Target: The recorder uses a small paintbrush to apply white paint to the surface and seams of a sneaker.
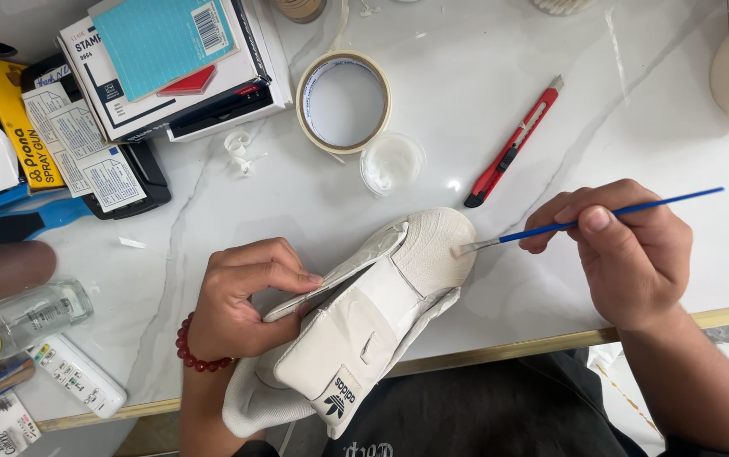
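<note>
Left hand [242, 296] was clamped on the side of a white sneaker [364, 322], thumb and fingers pinching the masked edge by the sole. Shoe lay tilted on its side at the near edge of the white marble table [483, 127], heel hanging over toward the person's lap, toe cap pointing up-right. Right hand [627, 250] held a thin blue-handled brush [584, 222] in a pencil-type pinch, bristle tip touching the toe cap.

Judged handling: sneaker looked light, upper soft and bendy, sole and toe rubber stiffer. Best hold seemed to be the sole edge or heel, off any wet paint. Masking tape on the sides could slip or peel under a hard squeeze. Brush was light and thin, easy to roll in the fingers.

Around: 1 small clear cup of white paint [391, 162] just beyond the toe, roll of masking tape [343, 101] behind it, red utility knife [512, 144] to the right, all near the shoe. Stack of boxes and booklets [170, 68] at far left, clear bottle with yellow cap [17, 322] at the left edge. The paint cup stood closest and seemed the thing easiest to knock; nothing lay between brush and toe.
</note>
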